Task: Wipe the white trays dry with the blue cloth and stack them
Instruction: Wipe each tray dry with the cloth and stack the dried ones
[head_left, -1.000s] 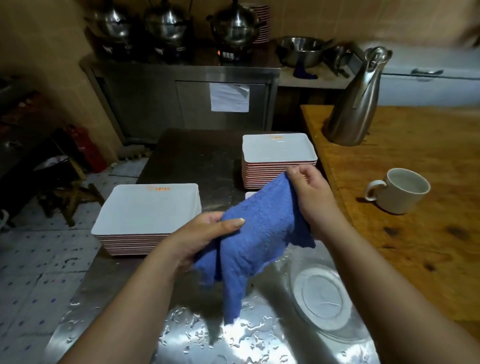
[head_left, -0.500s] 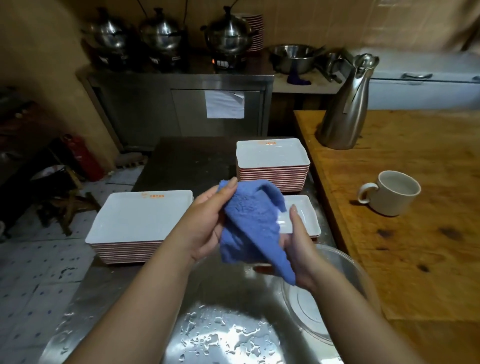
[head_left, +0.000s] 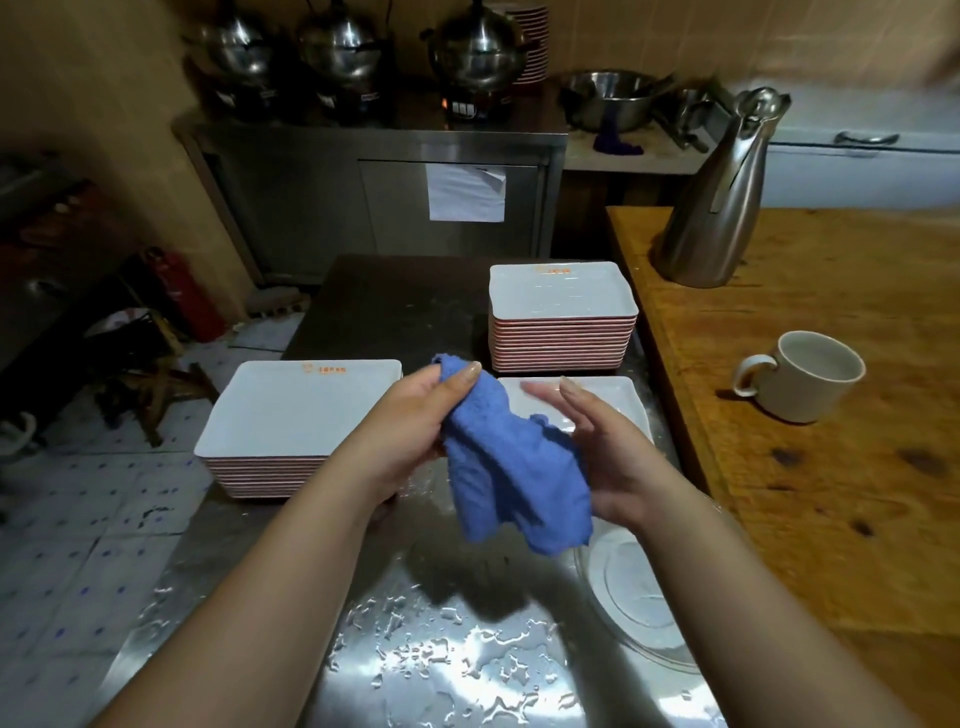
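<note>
Above wet steel counter (head_left: 447, 644), left hand (head_left: 410, 431) pinches blue cloth (head_left: 511, 483) draped over relaxed right hand (head_left: 605, 457).

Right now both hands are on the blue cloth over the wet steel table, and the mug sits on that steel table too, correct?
Not quite. The mug sits on the wooden table, as the head view shows. The rest holds: left hand and right hand are on the blue cloth over the wet steel table.
</note>
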